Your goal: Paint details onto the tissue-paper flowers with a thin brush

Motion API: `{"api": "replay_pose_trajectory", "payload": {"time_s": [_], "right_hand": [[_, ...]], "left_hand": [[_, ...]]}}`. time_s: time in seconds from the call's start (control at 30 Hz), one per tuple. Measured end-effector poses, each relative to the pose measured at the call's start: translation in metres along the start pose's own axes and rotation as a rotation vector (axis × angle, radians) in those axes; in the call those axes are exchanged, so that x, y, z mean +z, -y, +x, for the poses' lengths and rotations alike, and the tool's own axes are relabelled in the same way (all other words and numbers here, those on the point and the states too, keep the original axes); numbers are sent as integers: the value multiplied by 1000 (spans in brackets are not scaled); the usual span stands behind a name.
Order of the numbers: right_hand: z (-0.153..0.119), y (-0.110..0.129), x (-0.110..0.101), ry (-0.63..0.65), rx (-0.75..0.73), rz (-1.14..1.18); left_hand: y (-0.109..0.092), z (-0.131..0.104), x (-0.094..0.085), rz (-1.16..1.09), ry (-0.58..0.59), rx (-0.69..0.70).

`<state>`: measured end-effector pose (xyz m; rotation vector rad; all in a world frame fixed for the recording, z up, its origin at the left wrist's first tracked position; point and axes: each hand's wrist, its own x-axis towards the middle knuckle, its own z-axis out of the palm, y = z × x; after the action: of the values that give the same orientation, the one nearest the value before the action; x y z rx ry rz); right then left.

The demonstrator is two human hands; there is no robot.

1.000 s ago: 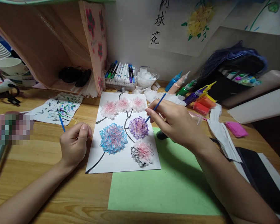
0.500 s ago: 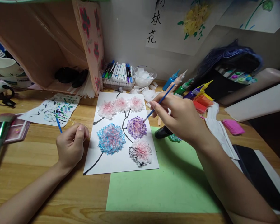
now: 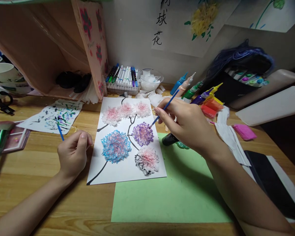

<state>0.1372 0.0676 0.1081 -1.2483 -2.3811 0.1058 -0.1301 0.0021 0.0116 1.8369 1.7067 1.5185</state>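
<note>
My right hand pinches a thin blue brush. Its tip meets the right edge of a purple-rimmed paper flower. That flower is on a white sheet with black painted stems, a blue-edged flower, a partly black-edged flower and several pink ones along the top. Left of the sheet, my left hand rests on the table in a loose fist, with nothing visible in it. A second blue brush lies by its knuckles, partly on a paint-marked cloth.
Green paper lies under the sheet's right side, with a black bottle near my right hand. Markers, a glass bowl and paint bottles line the back. A large makeup brush lies far left.
The whole view has shifted slightly. The brush in my right hand remains at the purple-rimmed flower's right edge, with its handle and my fingers slightly moved. My left hand keeps its pose.
</note>
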Motion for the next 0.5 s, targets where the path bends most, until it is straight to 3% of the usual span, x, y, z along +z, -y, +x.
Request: {"api": "replay_pose_trajectory", "payload": {"time_s": [0.2,0.4,0.5], "right_hand": [[-1,-2,7,87,-3,-43],[-2,0,-2,54,-16,-18],[-3,-1,2,101,-40,-42]], "left_hand": [[1,0,0,-15,3,-33],[0,0,2,-4,5,-24],[1,1,2,-10,5,-26]]}}
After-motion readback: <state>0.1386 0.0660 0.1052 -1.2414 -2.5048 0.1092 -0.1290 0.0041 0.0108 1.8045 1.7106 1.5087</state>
